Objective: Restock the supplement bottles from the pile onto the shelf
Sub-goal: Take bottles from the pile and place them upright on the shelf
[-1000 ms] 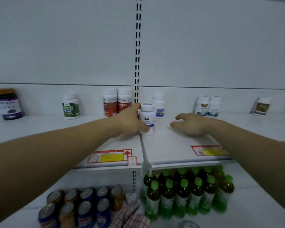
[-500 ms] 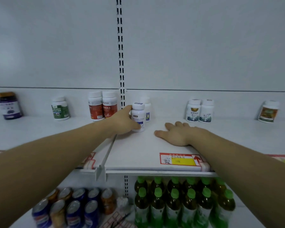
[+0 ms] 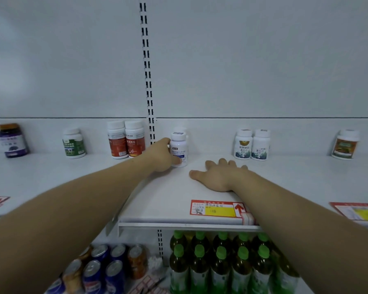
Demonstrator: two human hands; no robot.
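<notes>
While left hand [image 3: 160, 157] grips white bottle [image 3: 179, 150], blue-printed label, upright on shelf [image 3: 157, 200]; right hand [image 3: 218, 177] spread flat.

Item: I log a small white plastic supplement bottle with a white screw cap and a blue-and-white label [image 3: 179, 150], upright on the white metal shelf board [image 3: 157, 200], just right of the slotted upright. My left hand [image 3: 160, 157] grips its left side, thumb across the lower label. A second white bottle [image 3: 182, 130] stands directly behind it, mostly hidden.
</notes>
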